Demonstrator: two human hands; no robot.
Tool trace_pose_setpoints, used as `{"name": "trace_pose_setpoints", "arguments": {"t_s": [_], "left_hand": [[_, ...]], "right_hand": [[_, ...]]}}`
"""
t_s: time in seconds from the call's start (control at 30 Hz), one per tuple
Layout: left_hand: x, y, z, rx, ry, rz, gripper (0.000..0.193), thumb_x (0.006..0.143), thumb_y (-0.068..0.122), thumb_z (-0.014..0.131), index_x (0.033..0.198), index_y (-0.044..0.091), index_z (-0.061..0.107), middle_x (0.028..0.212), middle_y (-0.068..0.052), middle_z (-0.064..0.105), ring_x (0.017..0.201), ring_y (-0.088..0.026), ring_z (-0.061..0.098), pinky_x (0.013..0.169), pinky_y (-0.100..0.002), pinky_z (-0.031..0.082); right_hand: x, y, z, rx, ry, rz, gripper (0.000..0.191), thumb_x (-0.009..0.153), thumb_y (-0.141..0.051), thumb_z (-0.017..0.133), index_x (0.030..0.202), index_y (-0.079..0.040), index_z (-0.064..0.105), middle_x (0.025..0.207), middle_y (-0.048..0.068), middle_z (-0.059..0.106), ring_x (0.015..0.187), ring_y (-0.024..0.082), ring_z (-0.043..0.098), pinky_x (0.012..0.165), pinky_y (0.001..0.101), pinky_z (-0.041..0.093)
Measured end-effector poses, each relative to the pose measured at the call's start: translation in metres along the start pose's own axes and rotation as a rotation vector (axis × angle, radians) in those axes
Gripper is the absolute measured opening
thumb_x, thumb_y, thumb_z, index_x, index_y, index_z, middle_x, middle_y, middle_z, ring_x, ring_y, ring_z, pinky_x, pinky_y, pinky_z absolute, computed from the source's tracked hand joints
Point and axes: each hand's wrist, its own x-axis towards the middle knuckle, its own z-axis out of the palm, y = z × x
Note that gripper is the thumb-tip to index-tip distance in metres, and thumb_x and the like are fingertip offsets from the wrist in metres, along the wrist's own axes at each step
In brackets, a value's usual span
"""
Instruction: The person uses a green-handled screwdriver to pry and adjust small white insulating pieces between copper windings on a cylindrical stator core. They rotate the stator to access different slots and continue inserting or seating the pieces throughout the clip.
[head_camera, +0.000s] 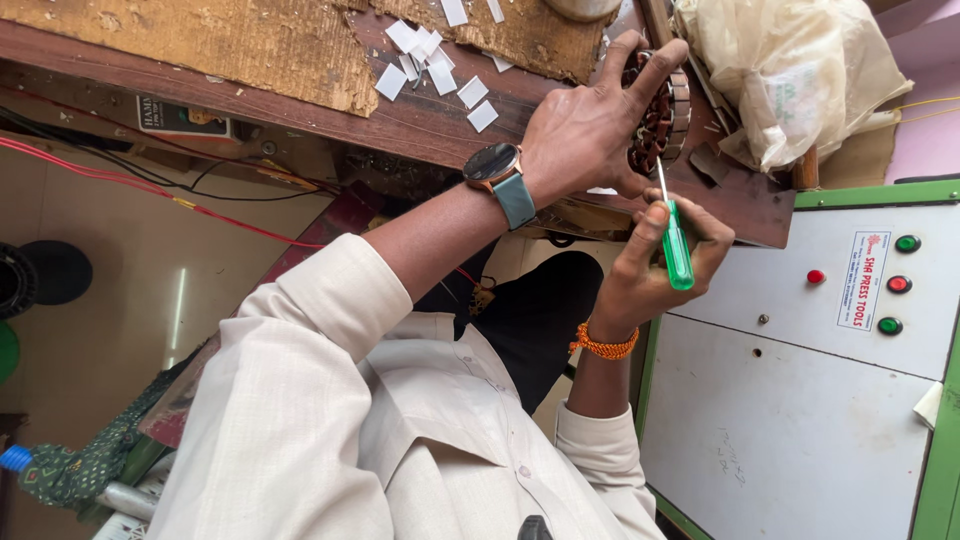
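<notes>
Nearest the camera, below the stator: one pale long-sleeved shirt (400, 430), both sleeves rolled.

Right hand (660, 265): one. Grip closed around one screwdriver (676, 240), translucent green handle, thin steel shaft running up to the stator's lower edge. One orange beaded band (603, 346) on that wrist.

Stator (660, 115): one, ring-shaped, stacked grey metal rim, dark slotted inner teeth with copper-brown tone. It stands on edge at the table's near edge, tilted.

Left hand (590, 125): one. Grip wrapped over the stator from its left, fingers spread across the face, thumb under. One wristwatch (497, 170), round dark face, grey-blue strap.

Table (400, 110): dark brown wood, one, carrying the stator.

Left of the stator, on the table: small white paper rectangles (430, 55), about a dozen, scattered; torn brown cardboard sheet (200, 40).

Right of the stator: one crumpled cream plastic bag (790, 70).

Below right of the stator: one grey cabinet (800, 400), green-edged, with four round buttons (898, 284), two red, two green, and one upright white rectangular label (862, 280) with red print.
</notes>
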Motion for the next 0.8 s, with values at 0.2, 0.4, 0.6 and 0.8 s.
{"name": "trace_pose_setpoints", "arguments": {"t_s": [0.2, 0.4, 0.6, 0.8], "left_hand": [[0.003, 0.004, 0.001, 0.011, -0.025, -0.006, 0.148, 0.042, 0.054, 0.101, 0.153, 0.033, 0.005, 0.151, -0.026, 0.035, 0.073, -0.037, 0.074, 0.052, -0.037, 0.064], [0.004, -0.001, -0.011, 0.033, -0.177, -0.036, 0.144, 0.049, 0.064, 0.102, 0.155, 0.036, 0.008, 0.155, -0.021, 0.035, 0.079, -0.037, 0.075, 0.058, -0.037, 0.066], [0.004, -0.01, -0.014, -0.011, -0.074, 0.112, 0.15, 0.038, 0.059, 0.103, 0.153, 0.035, 0.009, 0.15, -0.021, 0.037, 0.08, -0.04, 0.074, 0.052, -0.039, 0.065], [0.001, -0.014, -0.019, -0.052, -0.067, 0.06, 0.135, 0.054, 0.054, 0.101, 0.154, 0.033, 0.013, 0.152, -0.017, 0.039, 0.076, -0.039, 0.074, 0.059, -0.043, 0.066]], "right_hand": [[0.02, 0.011, -0.009, -0.023, 0.027, -0.038, 0.03, 0.11, -0.023, 0.071, 0.117, 0.004, 0.06, 0.105, 0.015, 0.072, 0.095, 0.021, 0.077, 0.076, 0.0274, 0.065], [0.032, 0.013, -0.014, 0.148, -0.089, -0.035, 0.035, 0.111, -0.028, 0.074, 0.117, 0.005, 0.062, 0.098, 0.016, 0.072, 0.08, 0.021, 0.077, 0.071, 0.03, 0.068], [0.024, 0.019, -0.028, 0.218, 0.07, 0.114, 0.046, 0.11, -0.04, 0.067, 0.12, 0.003, 0.056, 0.095, 0.016, 0.07, 0.075, 0.021, 0.074, 0.061, 0.0256, 0.061], [0.01, 0.027, -0.025, 0.176, 0.062, 0.135, 0.046, 0.111, -0.039, 0.065, 0.12, 0.005, 0.058, 0.098, 0.022, 0.073, 0.072, 0.024, 0.074, 0.063, 0.0262, 0.059]]}}
